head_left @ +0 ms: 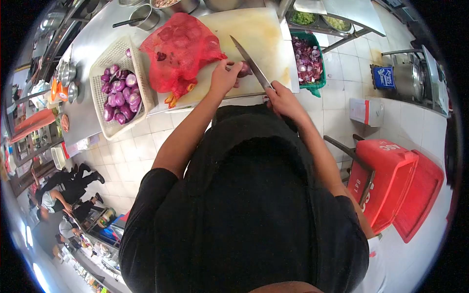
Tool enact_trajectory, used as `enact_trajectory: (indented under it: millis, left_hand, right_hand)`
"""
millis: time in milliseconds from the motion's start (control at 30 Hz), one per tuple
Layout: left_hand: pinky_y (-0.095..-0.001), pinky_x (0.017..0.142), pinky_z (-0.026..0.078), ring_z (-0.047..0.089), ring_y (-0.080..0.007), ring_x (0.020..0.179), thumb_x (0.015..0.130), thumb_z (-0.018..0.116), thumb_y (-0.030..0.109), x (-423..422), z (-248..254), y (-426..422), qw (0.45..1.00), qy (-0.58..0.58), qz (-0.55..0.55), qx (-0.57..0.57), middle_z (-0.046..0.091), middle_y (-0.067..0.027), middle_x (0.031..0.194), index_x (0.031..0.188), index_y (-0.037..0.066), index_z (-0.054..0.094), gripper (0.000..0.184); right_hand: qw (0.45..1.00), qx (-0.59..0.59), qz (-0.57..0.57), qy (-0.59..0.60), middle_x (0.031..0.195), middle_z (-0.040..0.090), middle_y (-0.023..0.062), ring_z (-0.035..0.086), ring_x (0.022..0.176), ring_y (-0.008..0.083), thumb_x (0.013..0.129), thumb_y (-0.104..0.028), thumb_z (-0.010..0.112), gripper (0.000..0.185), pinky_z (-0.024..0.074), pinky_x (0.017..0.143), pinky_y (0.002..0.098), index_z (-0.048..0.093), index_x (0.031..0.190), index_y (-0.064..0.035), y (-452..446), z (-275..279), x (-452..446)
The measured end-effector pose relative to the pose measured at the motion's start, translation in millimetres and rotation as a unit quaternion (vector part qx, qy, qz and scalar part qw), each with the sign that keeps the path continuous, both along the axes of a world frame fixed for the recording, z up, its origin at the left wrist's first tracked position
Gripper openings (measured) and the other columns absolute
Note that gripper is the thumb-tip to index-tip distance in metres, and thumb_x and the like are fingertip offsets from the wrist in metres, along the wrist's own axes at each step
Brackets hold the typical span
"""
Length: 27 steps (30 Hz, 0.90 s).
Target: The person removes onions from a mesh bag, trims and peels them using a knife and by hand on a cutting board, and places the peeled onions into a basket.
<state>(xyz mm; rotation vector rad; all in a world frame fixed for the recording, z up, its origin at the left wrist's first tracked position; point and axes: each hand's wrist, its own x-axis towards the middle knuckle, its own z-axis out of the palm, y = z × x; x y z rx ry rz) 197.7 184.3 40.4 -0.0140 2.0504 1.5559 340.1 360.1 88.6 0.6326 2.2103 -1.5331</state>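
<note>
A red onion [245, 70] is gripped in the fingers of my left hand [226, 78], above the front part of the cutting board [259, 29]. My right hand [284, 99] is wrapped round the handle of a kitchen knife [250, 62]. The blade points away and to the left, passing close by the onion; whether it touches cannot be made out. Left of my left hand lies a red mesh sack [183, 51] with onions inside. A white plastic basket [101, 73] farther left holds several peeled purple onions [119, 95].
A green basket [321, 73] of onion skins sits right of the board. Metal pots [146, 18] stand at the back of the steel table [88, 117]. A red bin [386, 176] with its lid hanging open is behind on the right. Other people [58, 195] are at far left.
</note>
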Motion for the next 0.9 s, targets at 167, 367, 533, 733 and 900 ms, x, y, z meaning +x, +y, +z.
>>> enact_trajectory:
  millis: [167,367,533,733,900]
  left_hand:
    - [-0.0326,0.046,0.055,0.063,-0.0177,0.055,0.093,0.065,0.035,1,-1,-2,1.000,-0.012,0.007,0.011,0.061,-0.0118,0.078,0.125,-0.001,0.057,0.049]
    - [-0.0312,0.046,0.054,0.060,-0.0156,0.053,0.096,0.061,0.033,9,0,0,0.994,-0.060,0.026,0.087,0.061,-0.0093,0.080,0.122,0.003,0.061,0.040]
    - [-0.0287,0.048,0.054,0.059,-0.0128,0.055,0.095,0.064,0.031,13,-5,2,0.985,-0.072,0.044,0.148,0.064,-0.0072,0.082,0.119,0.004,0.063,0.036]
    - [-0.0275,0.048,0.054,0.059,-0.0121,0.054,0.091,0.070,0.027,14,-2,7,0.994,-0.036,0.045,0.095,0.066,-0.0083,0.085,0.115,0.001,0.062,0.036]
    - [-0.0291,0.046,0.053,0.061,-0.0128,0.055,0.091,0.070,0.028,14,1,10,0.997,-0.025,0.051,0.054,0.064,-0.0085,0.082,0.113,-0.001,0.062,0.037]
  right_hand:
    - [0.987,0.116,0.009,0.108,0.074,0.062,0.0305,0.061,0.075,0.0515,0.100,-0.025,0.049,0.026,0.0473,0.067,0.0559,0.049,0.094,0.0004,0,-13,-3]
    - [0.977,0.174,0.076,0.100,0.074,0.061,0.0342,0.059,0.077,0.0553,0.099,-0.021,0.048,0.020,0.0443,0.070,0.0629,0.044,0.103,-0.0025,-4,12,7]
    - [0.971,0.189,0.105,0.106,0.075,0.061,0.0331,0.059,0.076,0.0547,0.099,-0.019,0.047,0.019,0.0441,0.070,0.0634,0.041,0.104,-0.0024,-7,13,6]
    - [0.965,0.225,0.111,0.080,0.074,0.063,0.0304,0.061,0.074,0.0521,0.099,-0.021,0.046,0.020,0.0450,0.069,0.0627,0.042,0.105,-0.0024,-10,26,1]
    - [0.958,0.248,0.142,0.037,0.076,0.064,0.0284,0.063,0.076,0.0495,0.098,-0.019,0.046,0.018,0.0468,0.070,0.0612,0.043,0.106,-0.0028,-10,32,1]
